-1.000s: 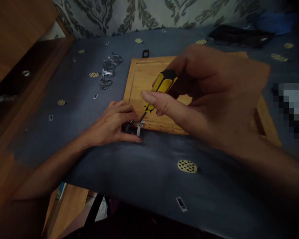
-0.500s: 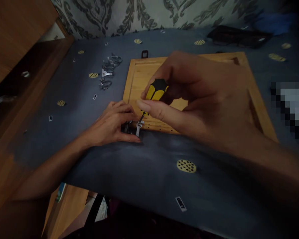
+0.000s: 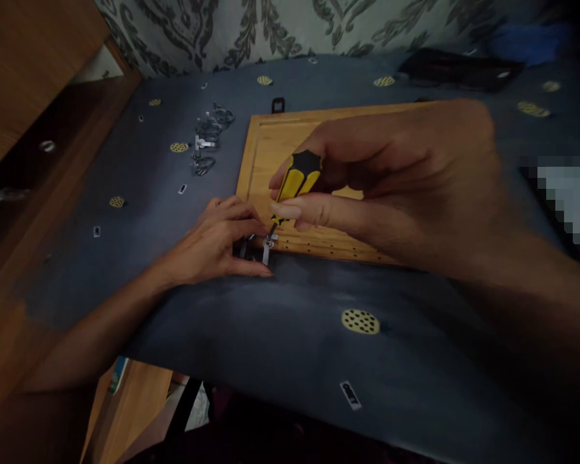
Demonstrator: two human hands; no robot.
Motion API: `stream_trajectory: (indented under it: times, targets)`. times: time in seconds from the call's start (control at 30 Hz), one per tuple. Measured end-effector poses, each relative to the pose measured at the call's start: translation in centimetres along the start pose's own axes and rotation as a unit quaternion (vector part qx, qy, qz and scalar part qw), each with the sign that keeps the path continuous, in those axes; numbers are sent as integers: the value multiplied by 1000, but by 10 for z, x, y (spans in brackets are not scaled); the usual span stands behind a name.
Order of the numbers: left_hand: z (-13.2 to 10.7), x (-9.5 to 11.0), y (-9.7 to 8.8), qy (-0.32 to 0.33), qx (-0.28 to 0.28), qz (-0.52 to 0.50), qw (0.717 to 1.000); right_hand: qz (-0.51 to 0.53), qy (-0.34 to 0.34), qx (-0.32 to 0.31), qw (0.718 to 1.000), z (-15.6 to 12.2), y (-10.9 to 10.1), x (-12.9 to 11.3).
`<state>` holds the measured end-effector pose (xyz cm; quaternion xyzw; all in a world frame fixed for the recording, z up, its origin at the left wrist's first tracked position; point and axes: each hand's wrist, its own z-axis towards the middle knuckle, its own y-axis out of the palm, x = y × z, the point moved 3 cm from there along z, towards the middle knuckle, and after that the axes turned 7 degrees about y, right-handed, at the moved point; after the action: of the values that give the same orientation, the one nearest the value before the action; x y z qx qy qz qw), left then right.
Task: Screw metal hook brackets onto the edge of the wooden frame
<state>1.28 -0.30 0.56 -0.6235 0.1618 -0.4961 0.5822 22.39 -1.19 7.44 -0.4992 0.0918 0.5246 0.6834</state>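
Observation:
My right hand (image 3: 396, 167) pinches the handle of a small yellow-and-black screwdriver (image 3: 297, 177) between thumb and fingers. The tool slants down, and its tip meets a silvery metal fitting (image 3: 267, 248) at the near left corner of a wooden board (image 3: 314, 248). Around that fitting closes my left hand (image 3: 225, 238), thumb at the near side and fingers over the board's corner, partly hiding the metal. Small dark holes run along the board's near edge. My right hand covers much of the board's middle and right side.
Several similar metal fittings (image 3: 205, 143) lie in a cluster left of the board. A small dark square piece (image 3: 278, 105) sits behind it. Toward the back right are a black case (image 3: 459, 69) and blue cloth (image 3: 529, 44). A pixelated object (image 3: 573, 203) lies at right.
My right hand has rolled around the screwdriver, its knuckles shifting to the right, and the handle stands a little steeper. The left hand keeps its hold on the fitting.

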Motion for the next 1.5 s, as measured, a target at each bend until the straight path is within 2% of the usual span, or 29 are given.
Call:
stream_trajectory:
  times: [0.13,0.3,0.43,0.57,0.8,0.93,1.07,1.2,1.27,1.33,1.5]
  targets:
    - [1,1,0,-8,-13,-13,1000,0,-13,20,1000,-1,4,-3]
    - [0,2,0,-6,-9,12,1000,-1,18,7,1000,-5,8,-4]
    - [0,0,1,-9,-8,7,1000,-3,4,28,1000,-5,9,-5]
    - [0,-1,1,-9,-12,-2,1000,9,29,24,999,-4,11,-4]
    - [1,1,0,-13,-17,-6,1000,23,19,28,999,-6,12,-6]
    - [0,2,2,6,-5,2,1000,8,-22,72,997,-8,15,-4]
    - [-2,1,2,22,9,20,1000,45,-49,115,991,-9,15,-4]
    - [-2,2,0,17,-10,23,1000,29,-31,214,976,-10,5,-6]
    - [-1,1,0,16,-15,18,1000,9,4,209,978,-11,5,-6]
    - [-1,0,1,18,-12,18,1000,-4,33,174,984,-11,8,-4]
    - [-3,-2,4,24,-2,37,999,-19,6,120,993,-13,15,-2]
